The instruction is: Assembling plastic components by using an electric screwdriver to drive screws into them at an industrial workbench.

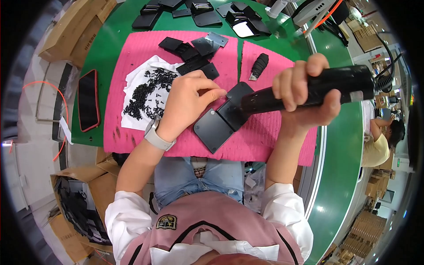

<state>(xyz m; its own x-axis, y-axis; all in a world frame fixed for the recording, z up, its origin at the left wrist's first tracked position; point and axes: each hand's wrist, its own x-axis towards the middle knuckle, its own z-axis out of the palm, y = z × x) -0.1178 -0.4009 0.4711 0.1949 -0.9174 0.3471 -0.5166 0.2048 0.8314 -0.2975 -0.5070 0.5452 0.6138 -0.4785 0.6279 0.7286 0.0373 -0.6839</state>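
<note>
My right hand (pixel 309 90) is wrapped around a thick black electric screwdriver (pixel 349 81) with a cord at its rear end. The tool lies nearly level, and its front end is over a black plate assembly (pixel 214 130), hiding part of it. That assembly rests on a pink ribbed mat (pixel 265 141) and has a small round light spot on its near plate. At the assembly's far left edge, my left hand (pixel 187 99) has thumb and fingers drawn into a pinch; anything between them is hidden. Beside it, many small black screws (pixel 143 92) lie on a white cloth (pixel 131 120).
Loose black plates (pixel 190 53) are piled beyond my left hand. A tape-wrapped blade tool (pixel 259 65) lies far right on the mat. A red-edged phone (pixel 89 100) sits left on the green table (pixel 335 176). More black parts (pixel 150 17) stand at the back; an open carton (pixel 81 172) is lower left.
</note>
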